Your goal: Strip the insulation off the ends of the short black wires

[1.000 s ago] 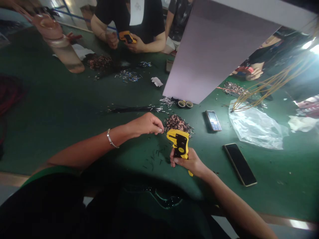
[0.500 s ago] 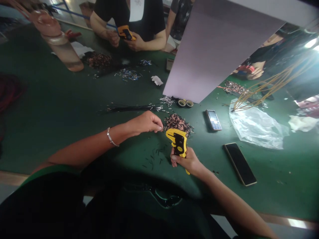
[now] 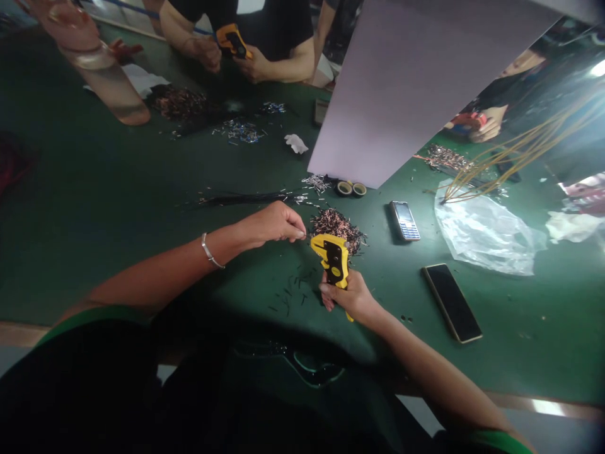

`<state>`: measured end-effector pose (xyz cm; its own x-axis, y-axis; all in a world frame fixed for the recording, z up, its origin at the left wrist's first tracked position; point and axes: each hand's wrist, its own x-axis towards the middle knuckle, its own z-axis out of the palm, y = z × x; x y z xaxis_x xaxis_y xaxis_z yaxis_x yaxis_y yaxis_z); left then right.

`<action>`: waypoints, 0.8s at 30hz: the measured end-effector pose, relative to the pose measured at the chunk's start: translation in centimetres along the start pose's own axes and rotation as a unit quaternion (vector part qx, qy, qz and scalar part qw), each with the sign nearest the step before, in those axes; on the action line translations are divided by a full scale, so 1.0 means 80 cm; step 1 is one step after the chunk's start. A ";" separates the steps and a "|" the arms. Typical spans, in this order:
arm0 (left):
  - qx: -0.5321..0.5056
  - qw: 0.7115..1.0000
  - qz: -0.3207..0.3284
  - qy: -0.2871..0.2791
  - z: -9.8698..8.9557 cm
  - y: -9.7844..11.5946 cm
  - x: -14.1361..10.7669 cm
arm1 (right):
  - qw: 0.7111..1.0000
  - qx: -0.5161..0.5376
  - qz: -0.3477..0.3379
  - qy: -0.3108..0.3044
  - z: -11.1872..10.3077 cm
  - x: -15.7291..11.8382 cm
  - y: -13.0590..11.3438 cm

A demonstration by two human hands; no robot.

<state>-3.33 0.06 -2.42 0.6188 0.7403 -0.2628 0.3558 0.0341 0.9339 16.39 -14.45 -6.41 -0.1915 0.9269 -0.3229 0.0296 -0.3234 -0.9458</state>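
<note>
My left hand [image 3: 276, 225] is pinched at the fingertips on what looks like a thin wire, barely visible, just left of the jaws of a yellow-and-black wire stripper [image 3: 333, 260]. That tool sits in my right hand [image 3: 347, 295], its jaws pointing up and left. Right behind it lies a heap of copper-coloured wire ends [image 3: 338, 230]. Short black wire scraps [image 3: 293, 291] are scattered on the green table mat [image 3: 142, 189] below my left wrist. A metal bangle [image 3: 208, 251] circles that wrist.
A keypad phone [image 3: 404, 221], a smartphone [image 3: 452, 302], tape rolls [image 3: 351, 189] and a plastic bag [image 3: 486, 233] lie to the right. Yellow wires [image 3: 515, 157] cross above the bag. A white board [image 3: 425, 88] stands beyond. A co-worker's hands [image 3: 253, 70] work across the table.
Everything sits slightly higher in the view, as my head has shifted. Both hands stay close together, and the stripper stays in my right hand near the copper heap.
</note>
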 end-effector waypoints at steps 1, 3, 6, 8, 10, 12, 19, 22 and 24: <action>0.002 1.000 -0.001 0.003 0.000 -0.001 0.001 | 1.000 -0.001 0.004 0.011 0.001 0.001 0.001; 0.005 1.000 -0.010 0.007 -0.001 -0.001 0.003 | 1.000 0.002 0.011 0.026 0.002 0.004 0.005; 0.007 1.000 -0.026 0.005 -0.001 0.000 0.005 | 1.000 0.019 0.009 0.021 0.001 0.008 0.009; 0.007 0.999 -0.030 0.012 0.000 -0.001 0.006 | 0.999 0.036 0.003 0.007 -0.003 0.008 0.010; 0.003 0.999 -0.023 0.027 0.000 -0.002 0.006 | 0.998 0.055 -0.010 -0.005 -0.008 0.005 0.010; 0.003 0.999 -0.012 0.032 0.001 -0.002 0.005 | 0.997 0.073 -0.032 0.003 -0.012 0.002 0.007; 0.122 0.991 0.039 0.047 0.011 0.016 -0.015 | 0.989 0.100 -0.095 0.047 -0.013 -0.002 -0.017; 0.174 0.979 0.089 0.051 0.017 0.020 -0.022 | 0.987 0.099 -0.107 0.071 -0.008 0.003 -0.030; 0.197 0.972 0.120 0.054 0.020 0.021 -0.025 | 0.986 0.091 -0.114 0.077 -0.004 0.007 -0.037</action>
<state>-2.88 -2.46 -0.74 0.6477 0.7619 -0.0031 0.4639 -0.3912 0.7949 16.50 -12.92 -3.78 -0.0215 0.9930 -0.1163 -0.1757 -0.1183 -0.9773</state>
